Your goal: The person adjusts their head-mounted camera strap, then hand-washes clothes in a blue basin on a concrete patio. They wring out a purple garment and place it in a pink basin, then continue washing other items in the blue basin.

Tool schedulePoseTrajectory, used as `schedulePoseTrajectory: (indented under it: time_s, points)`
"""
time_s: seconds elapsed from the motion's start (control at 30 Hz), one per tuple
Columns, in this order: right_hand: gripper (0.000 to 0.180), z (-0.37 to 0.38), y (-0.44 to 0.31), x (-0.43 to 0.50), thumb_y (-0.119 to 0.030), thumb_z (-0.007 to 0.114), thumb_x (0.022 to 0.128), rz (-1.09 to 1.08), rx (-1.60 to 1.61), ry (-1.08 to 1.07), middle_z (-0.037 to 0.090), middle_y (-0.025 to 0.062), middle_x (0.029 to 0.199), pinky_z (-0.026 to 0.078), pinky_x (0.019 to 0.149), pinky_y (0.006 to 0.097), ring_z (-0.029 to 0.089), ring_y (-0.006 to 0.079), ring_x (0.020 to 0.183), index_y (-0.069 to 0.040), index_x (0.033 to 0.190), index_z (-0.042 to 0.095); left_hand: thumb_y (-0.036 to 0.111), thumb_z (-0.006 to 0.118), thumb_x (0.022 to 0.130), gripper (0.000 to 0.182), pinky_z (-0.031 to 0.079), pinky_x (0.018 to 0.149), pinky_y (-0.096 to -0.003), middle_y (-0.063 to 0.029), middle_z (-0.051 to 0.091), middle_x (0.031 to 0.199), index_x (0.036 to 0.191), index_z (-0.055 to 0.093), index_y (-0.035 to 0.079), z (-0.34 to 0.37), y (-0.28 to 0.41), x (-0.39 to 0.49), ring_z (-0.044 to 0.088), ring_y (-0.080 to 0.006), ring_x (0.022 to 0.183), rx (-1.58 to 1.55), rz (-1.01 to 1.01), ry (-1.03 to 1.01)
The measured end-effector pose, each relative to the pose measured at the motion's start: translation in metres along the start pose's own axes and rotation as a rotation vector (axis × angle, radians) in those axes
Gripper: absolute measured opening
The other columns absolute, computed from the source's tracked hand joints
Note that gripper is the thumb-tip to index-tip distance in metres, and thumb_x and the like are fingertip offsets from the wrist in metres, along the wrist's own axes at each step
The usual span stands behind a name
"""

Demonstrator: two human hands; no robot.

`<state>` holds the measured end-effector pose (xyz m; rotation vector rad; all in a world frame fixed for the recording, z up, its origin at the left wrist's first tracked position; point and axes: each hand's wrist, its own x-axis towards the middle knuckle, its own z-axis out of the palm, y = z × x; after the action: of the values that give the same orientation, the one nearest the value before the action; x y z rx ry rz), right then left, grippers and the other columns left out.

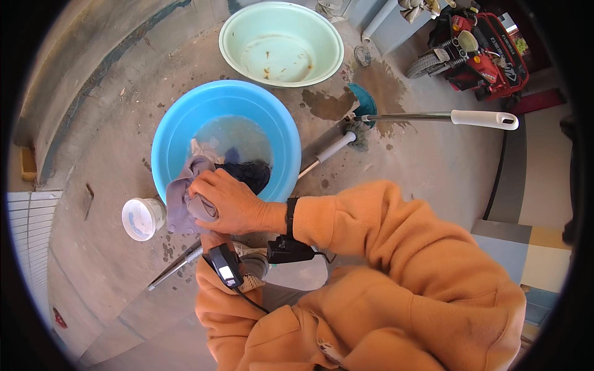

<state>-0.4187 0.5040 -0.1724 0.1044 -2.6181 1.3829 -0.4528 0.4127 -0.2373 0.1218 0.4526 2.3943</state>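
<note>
My right hand (229, 199) is closed on a bunched grey-purple cloth (178, 195) at the near left rim of a blue plastic basin (283, 116). Just below it is my left hand (216, 240), mostly hidden behind the cloth, the right hand and a wrist device, so its fingers cannot be made out. Part of the grey-purple cloth hangs over the basin's rim. Cloudy water fills the bottom of the basin, with a dark cloth (253, 174) and a pale cloth (202, 149) lying in it.
Beyond the blue basin stands a pale green basin (332, 60) with debris inside. A white tub (139, 220) is at the left. A round-headed brush (357, 134) and a white-handled tool (482, 119) lie at the right, near wet floor patches. A red motor vehicle (487, 69) stands farther back.
</note>
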Motion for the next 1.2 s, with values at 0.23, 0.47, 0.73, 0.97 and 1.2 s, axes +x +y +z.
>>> schedulePoseTrajectory:
  time_s: [0.23,0.47,0.73,0.97,1.2]
  points:
    - [0.042,-0.003,0.009,0.013,-0.023,0.071,0.071,0.066,0.078,0.194,0.06,0.0127,0.104,0.05,0.078,0.0464,0.06,0.0353,0.097,-0.012,0.109,0.056,0.032,0.045,0.096,0.036,0.046,0.094,-0.0402,-0.0047,0.056,0.118,0.124,0.047,0.01,-0.007,-0.005,-0.011,0.054,-0.022,0.113,0.08,0.085,0.282]
    - [0.042,0.005,0.038,0.017,-0.025,0.072,0.071,0.217,0.058,0.083,0.057,0.0179,0.103,0.05,0.082,0.0431,0.059,0.0359,0.099,-0.009,0.108,0.06,0.039,0.045,0.097,0.042,0.044,0.097,-0.0403,-0.0068,0.053,0.125,0.129,0.046,0.012,0.008,0.004,-0.003,0.053,-0.0251,0.115,0.213,-0.023,0.573]
    - [0.035,0.013,0.024,0.001,-0.017,0.073,0.065,-0.291,-0.029,0.213,0.057,0.0153,0.106,0.044,0.089,0.0445,0.054,0.037,0.098,-0.004,0.096,0.06,0.046,0.049,0.095,0.049,0.049,0.089,-0.0374,-0.0063,0.058,0.118,0.128,0.047,0.011,0.011,0.036,-0.002,0.057,-0.022,0.107,0.016,-0.034,0.263]
    - [0.036,0.012,0.015,0.033,-0.028,0.071,0.077,0.318,0.31,0.262,0.059,0.0179,0.103,0.049,0.08,0.0414,0.059,0.0376,0.088,-0.003,0.101,0.061,0.026,0.054,0.094,0.026,0.051,0.083,-0.0361,-0.005,0.058,0.108,0.115,0.052,0.01,-0.01,0.009,0.001,0.06,-0.0198,0.098,0.097,0.13,0.628]
    - [0.026,0.02,0.011,0.022,-0.023,0.068,0.078,0.106,0.133,0.192,0.059,0.0113,0.1,0.046,0.086,0.0445,0.056,0.0366,0.099,-0.009,0.1,0.061,0.028,0.051,0.094,0.018,0.049,0.074,-0.0296,-0.0042,0.054,0.1,0.103,0.05,0.012,-0.01,0.003,-0.008,0.057,-0.0167,0.09,0.181,0.193,0.282]
